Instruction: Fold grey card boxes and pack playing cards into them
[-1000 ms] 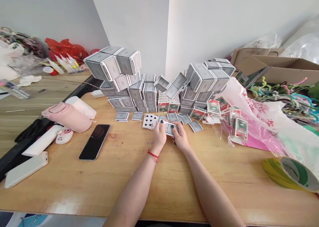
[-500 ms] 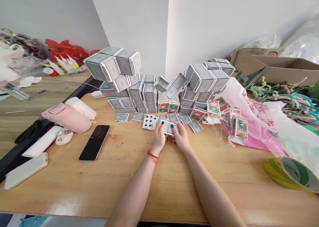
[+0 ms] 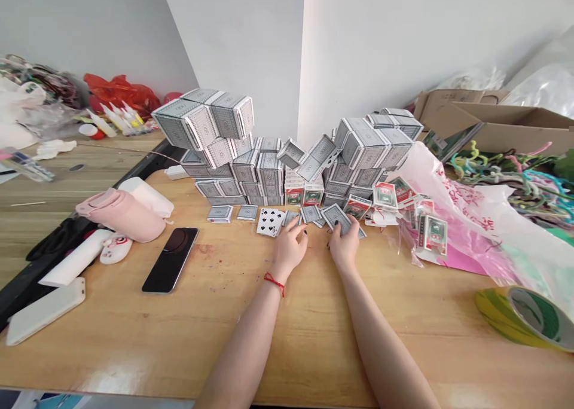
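My right hand (image 3: 344, 246) grips a grey-backed playing card (image 3: 335, 216) between thumb and fingers, over the loose cards on the table. My left hand (image 3: 289, 250), a red string on its wrist, is open with thumb and fingers apart. Its fingertips are close to a small grey-backed card (image 3: 292, 217); whether they touch it I cannot tell. Beside that hand lies a six of spades (image 3: 269, 222), face up. Behind the hands stand grey blocks made of cards, stacked at the left (image 3: 201, 122) and right (image 3: 363, 143). An open card box (image 3: 317, 156) leans between them.
Card packs (image 3: 385, 195) and a pink plastic bag (image 3: 466, 229) lie to the right, with a roll of tape (image 3: 522, 316) nearer. A phone (image 3: 170, 259), a pink bottle (image 3: 121, 213) and a white power bank (image 3: 46, 311) are at the left.
My hands have parted. The left has let go of the card and moved slightly away from it; the right has carried the card rightward and up, towards the loose cards.
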Demonstrator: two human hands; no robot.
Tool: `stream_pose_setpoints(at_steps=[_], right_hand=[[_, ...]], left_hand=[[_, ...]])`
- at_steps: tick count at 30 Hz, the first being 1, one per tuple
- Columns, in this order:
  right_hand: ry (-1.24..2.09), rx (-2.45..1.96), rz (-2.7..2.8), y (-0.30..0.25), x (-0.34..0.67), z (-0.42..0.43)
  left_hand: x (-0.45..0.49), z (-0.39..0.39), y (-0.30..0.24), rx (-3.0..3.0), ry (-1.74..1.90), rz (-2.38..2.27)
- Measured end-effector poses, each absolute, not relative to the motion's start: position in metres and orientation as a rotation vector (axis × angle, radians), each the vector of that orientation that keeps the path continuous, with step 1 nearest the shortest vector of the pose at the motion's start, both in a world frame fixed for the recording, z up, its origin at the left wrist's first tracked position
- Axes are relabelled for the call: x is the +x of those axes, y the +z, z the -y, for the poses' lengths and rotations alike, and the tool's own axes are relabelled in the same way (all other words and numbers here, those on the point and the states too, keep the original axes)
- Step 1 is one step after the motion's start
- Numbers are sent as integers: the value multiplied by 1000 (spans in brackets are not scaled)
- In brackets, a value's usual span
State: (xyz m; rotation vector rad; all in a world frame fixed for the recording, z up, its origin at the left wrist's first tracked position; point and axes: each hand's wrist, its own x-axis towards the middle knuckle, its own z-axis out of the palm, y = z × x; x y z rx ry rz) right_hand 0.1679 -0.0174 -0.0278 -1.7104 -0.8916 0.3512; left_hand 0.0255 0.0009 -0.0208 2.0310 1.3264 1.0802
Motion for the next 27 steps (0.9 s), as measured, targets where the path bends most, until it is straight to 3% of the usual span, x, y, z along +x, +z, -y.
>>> stream_pose_setpoints(at_steps=[16,27], right_hand=[[567,-1694,918,-34,169,15],[868,-1417,881,-27,167,16]], left_hand=[[23,-4,-20,2011,986,-1364],[20,-17,-30,1319,1241,-1270]])
